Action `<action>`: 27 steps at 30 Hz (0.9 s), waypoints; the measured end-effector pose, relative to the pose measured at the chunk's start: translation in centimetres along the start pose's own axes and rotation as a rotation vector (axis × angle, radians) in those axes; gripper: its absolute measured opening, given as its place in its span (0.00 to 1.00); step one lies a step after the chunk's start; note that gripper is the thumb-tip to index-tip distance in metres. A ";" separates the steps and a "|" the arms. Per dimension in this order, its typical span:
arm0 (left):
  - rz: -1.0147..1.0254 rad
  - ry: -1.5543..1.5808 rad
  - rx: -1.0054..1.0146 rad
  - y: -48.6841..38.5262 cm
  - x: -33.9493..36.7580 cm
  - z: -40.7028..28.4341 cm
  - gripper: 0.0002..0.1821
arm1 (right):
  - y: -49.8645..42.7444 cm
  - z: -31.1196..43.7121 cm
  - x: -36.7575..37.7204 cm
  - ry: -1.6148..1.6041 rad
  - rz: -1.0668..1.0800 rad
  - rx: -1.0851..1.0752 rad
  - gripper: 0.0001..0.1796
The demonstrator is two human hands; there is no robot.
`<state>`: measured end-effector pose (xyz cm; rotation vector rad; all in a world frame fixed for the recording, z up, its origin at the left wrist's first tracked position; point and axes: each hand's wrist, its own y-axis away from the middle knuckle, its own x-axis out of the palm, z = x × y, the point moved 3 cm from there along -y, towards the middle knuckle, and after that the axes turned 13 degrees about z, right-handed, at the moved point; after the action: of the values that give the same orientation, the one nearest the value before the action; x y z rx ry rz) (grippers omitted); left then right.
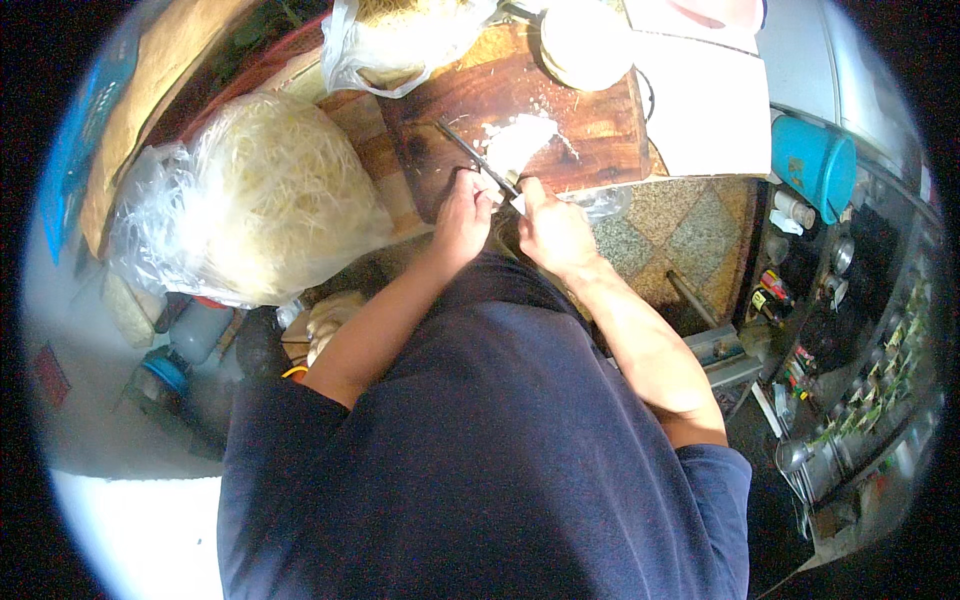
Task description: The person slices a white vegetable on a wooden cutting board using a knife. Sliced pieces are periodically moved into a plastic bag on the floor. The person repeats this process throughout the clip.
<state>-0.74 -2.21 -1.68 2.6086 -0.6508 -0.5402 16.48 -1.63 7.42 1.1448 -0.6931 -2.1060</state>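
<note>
My right hand (553, 225) is closed around the handle of a knife (466, 146), whose dark blade points up and to the left over a wooden cutting board (600, 142). Close to the blade's lower part, my left hand (466, 214) has its fingers curled on a small whitish piece (495, 196); what it is cannot be told. A pile of white chopped food (523, 141) lies on the board just beyond the knife, with small bits scattered around it. The glare hides its detail.
A large clear plastic bag of pale shreds (277, 195) stands left of the board; another such bag (409, 37) is behind it. A round white container (587, 45) sits at the board's far edge. A teal bucket (810, 165) is at the right.
</note>
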 end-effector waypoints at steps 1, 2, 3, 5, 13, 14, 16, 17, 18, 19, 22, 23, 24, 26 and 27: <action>-0.016 -0.010 -0.007 0.1 0.1 0.1 0.10 | 0.9 -0.1 -0.1 0.006 0.005 0.006 0.23; -0.020 -0.013 -0.004 0.2 0.2 0.2 0.09 | 1.8 -0.3 -0.3 0.013 0.003 0.011 0.24; -0.023 -0.017 -0.002 0.1 0.2 0.3 0.09 | 2.6 -0.5 -0.3 0.019 0.001 0.016 0.24; -0.037 -0.032 0.006 0.2 0.4 0.3 0.10 | 3.9 -0.7 0.2 0.057 0.006 0.036 0.24; -0.094 -0.034 0.019 0.2 0.5 -1.2 0.19 | 5.8 0.0 2.4 0.203 -0.086 0.041 0.13; -0.093 -0.054 0.005 0.2 0.5 -1.3 0.19 | 5.6 0.1 2.4 0.187 -0.102 0.032 0.12; -0.110 -0.091 -0.005 0.1 0.4 -1.5 0.19 | 5.1 0.5 2.2 0.158 -0.091 0.031 0.12; -0.100 -0.081 -0.019 0.1 0.5 -1.5 0.19 | 4.9 0.6 2.1 0.147 -0.063 0.039 0.12; -0.096 -0.072 -0.017 0.0 0.5 -1.5 0.19 | 4.6 0.7 1.9 0.136 -0.034 0.048 0.12; -0.100 -0.066 0.003 0.0 0.5 -1.5 0.20 | 4.4 0.8 1.7 0.129 -0.021 0.047 0.12; -0.072 -0.026 -0.062 -0.1 0.6 -1.2 0.21 | 3.5 1.1 1.3 0.104 0.004 0.043 0.12; -0.060 -0.030 -0.067 -0.1 0.6 -1.1 0.21 | 3.1 1.2 1.2 0.092 0.000 0.042 0.13; -0.048 -0.033 -0.072 -0.1 0.6 -1.0 0.21 | 2.6 1.1 1.2 0.085 0.010 0.052 0.13; -0.042 -0.028 -0.067 -0.1 0.5 -0.9 0.22 | 1.2 1.1 1.5 0.094 0.051 0.058 0.17; -0.044 -0.022 -0.055 0.1 0.5 -0.9 0.22 | 0.7 1.1 1.8 0.097 0.070 0.066 0.19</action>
<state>0.07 -2.31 -1.04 2.5740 -0.5788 -0.5924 14.93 -3.27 7.46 1.2318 -0.7509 -1.9685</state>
